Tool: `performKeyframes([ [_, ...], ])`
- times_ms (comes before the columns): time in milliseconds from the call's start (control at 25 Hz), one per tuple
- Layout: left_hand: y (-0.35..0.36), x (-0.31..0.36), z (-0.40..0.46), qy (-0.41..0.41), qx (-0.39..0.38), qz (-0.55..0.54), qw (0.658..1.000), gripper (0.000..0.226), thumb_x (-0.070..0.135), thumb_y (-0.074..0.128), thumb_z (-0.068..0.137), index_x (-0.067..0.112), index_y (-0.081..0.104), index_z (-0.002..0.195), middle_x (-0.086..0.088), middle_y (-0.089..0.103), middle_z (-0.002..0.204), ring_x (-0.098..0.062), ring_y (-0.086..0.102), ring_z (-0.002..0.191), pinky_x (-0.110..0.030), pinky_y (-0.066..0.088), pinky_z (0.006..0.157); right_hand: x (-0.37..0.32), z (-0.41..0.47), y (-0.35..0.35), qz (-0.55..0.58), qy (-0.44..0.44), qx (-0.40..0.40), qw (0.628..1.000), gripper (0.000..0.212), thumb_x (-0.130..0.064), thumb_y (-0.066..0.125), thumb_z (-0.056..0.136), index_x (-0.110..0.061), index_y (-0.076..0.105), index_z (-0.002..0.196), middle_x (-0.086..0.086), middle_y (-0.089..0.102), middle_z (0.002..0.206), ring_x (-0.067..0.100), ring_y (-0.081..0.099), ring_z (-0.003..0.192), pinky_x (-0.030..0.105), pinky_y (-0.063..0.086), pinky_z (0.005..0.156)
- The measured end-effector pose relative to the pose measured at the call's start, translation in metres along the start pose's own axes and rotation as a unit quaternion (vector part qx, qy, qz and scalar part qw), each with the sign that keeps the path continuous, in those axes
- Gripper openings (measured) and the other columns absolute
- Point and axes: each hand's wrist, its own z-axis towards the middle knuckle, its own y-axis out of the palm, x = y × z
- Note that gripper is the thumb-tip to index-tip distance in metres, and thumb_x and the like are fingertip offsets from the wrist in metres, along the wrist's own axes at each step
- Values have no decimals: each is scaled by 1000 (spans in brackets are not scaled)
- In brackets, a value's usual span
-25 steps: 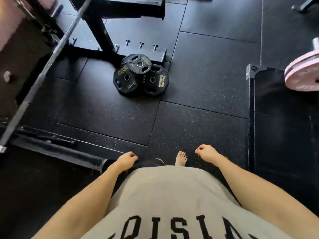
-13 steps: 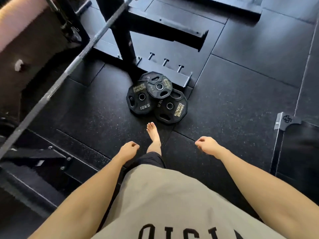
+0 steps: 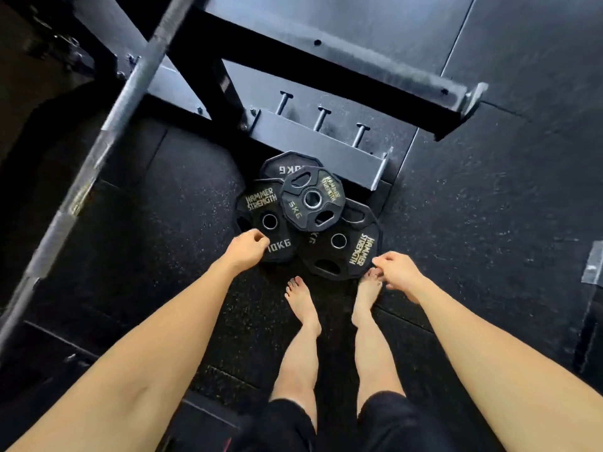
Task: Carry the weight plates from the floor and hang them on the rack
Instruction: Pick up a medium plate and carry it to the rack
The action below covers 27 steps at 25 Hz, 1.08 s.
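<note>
Plates lie stacked on the floor at frame centre, below the rack. Left hand and right hand hover over them, fingers loosely curled, empty.

Bare floor lies right of the plates; rack base blocks behind, barbell crosses left.
</note>
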Motion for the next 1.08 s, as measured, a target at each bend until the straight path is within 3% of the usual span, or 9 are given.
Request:
performKeyframes([
  [200,18,23,184,15,22,23,999,30,33,48,99,14,59,118,-7,62,116,-28,57,111,-33,41,85,-31,166,62,63,54,-39,996,16,-26,51,100,-15,53,89,5,57,76,15,50,60,25,38,52],
  [360,45,32,302,54,57,50,996,39,33,52,95,11,53,127,-10,59,129,-29,54,120,-35,40,98,-34,272,108,127,77,-39,988,23,-34,53,98,-12,57,102,9,63,96,21,62,84,37,56,79],
  [480,70,38,374,79,61,75,992,55,35,54,92,11,44,140,-13,51,140,-33,48,129,-41,38,108,-29,329,137,187,122,-41,974,45,-39,57,95,-8,53,127,15,64,115,26,66,98,41,58,84],
  [560,84,40,406,77,72,112,988,52,35,55,90,11,47,135,-14,53,137,-35,45,129,-42,40,105,-27,355,153,246,155,-69,954,53,-37,60,94,-11,46,139,14,59,131,33,61,113,44,55,87],
  [640,93,39,425,74,110,144,981,41,33,56,89,11,54,124,-14,58,129,-36,46,125,-42,42,98,-28,371,165,329,165,-84,926,48,-29,63,94,-14,48,136,5,58,130,34,59,118,47,53,91],
  [760,96,35,432,100,154,119,976,19,22,60,85,13,57,101,-14,63,113,-34,55,110,-39,44,87,-28,384,179,403,164,-41,900,34,-16,64,92,-11,53,124,15,65,120,34,64,104,49,57,80],
  [840,91,26,424,103,131,80,983,16,19,63,81,13,58,95,-9,65,103,-30,58,102,-37,45,84,-22,383,184,399,146,-11,905,31,-12,61,91,-11,50,120,15,65,113,32,65,98,50,58,79],
  [960,87,1,388,70,88,-36,993,24,15,67,74,16,63,98,-5,69,95,-24,62,91,-41,51,85,-17,366,173,342,112,41,932,31,-16,59,90,-16,48,118,9,63,112,29,64,101,51,54,91],
  [1080,81,-18,321,51,53,-213,974,27,3,63,78,17,61,101,-4,72,96,-20,67,90,-36,57,83,-27,317,146,272,24,65,960,36,-16,57,91,-17,50,126,1,62,119,21,58,110,35,47,95],
])
